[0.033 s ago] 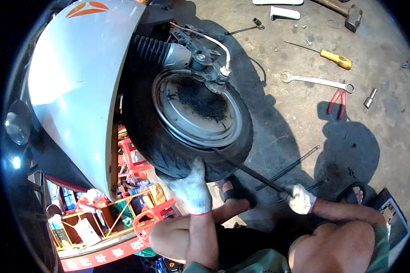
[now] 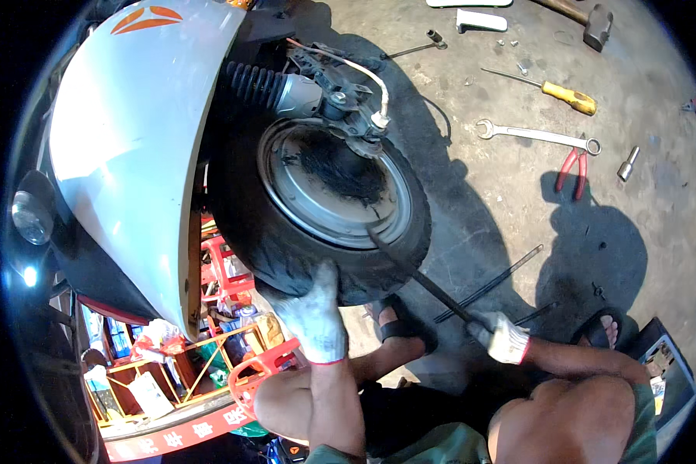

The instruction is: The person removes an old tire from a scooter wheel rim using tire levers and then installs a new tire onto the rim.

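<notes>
Left hand (image 2: 315,321), in a grubby white glove, is spread flat against the bottom of the tyre (image 2: 301,259), fingers pressing up on the rubber. Right hand (image 2: 501,337), gloved too, is fisted round the end of a long dark bar (image 2: 425,282), and that bar runs up and left with its tip wedged in at the rim (image 2: 329,209), right where metal meets tyre. The wheel sits tucked under the scooter's pale fender (image 2: 124,147), which hides its whole left side; the shock spring (image 2: 259,85) and a white cable (image 2: 363,73) crowd the hub from above. Out on the concrete floor (image 2: 503,209), well clear of the hands: a spanner (image 2: 537,135), red-handled pliers (image 2: 572,170) just below its ring end, a yellow screwdriver (image 2: 561,94) further up, a small socket (image 2: 628,162) off to the right. Two thin rods (image 2: 491,282) lie on the floor just behind the bar. A sandalled foot (image 2: 402,329) is planted under the tyre, between the two hands, and a bare knee (image 2: 286,402) sits below the left wrist.
</notes>
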Available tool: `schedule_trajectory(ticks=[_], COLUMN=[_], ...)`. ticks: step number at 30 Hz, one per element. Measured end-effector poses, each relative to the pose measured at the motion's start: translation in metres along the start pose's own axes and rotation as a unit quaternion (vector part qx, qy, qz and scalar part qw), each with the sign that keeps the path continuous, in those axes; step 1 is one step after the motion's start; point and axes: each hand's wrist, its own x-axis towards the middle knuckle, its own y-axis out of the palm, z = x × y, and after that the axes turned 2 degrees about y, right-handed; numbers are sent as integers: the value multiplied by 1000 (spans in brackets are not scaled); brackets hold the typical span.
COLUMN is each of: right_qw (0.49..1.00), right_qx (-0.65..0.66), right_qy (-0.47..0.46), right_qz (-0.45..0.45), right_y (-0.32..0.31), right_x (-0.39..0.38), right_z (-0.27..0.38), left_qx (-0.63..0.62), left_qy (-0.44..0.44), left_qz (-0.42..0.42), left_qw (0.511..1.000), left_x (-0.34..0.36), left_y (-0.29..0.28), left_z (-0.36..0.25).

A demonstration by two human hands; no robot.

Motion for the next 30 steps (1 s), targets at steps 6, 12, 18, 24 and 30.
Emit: schedule_trajectory(ticks=[6,12,18,24,30], right_qw=[998,965,979,972,960], right_qx=[37,203,-110,-216,-265], right_qy=[-48,98,119,76,92], right_qz=[-10,-134,-125,-59,29], right_y=[-6,-32,-86,-122,-141], right_x=[6,-17,-48,-54,-34], right_z=[16,-5,8,51,81], left_qx=[-102,32,52,-84,53], left_qy=[-28,-88,-9,-10,-21], left_qz=[8,-70,-15,-49,-65], left_qw=[994,993,998,995,996], left_x=[16,-67,-31,-6,-17], left_y=[-5,30,19,11,23], left_z=[-7,27,6,-7,-11])
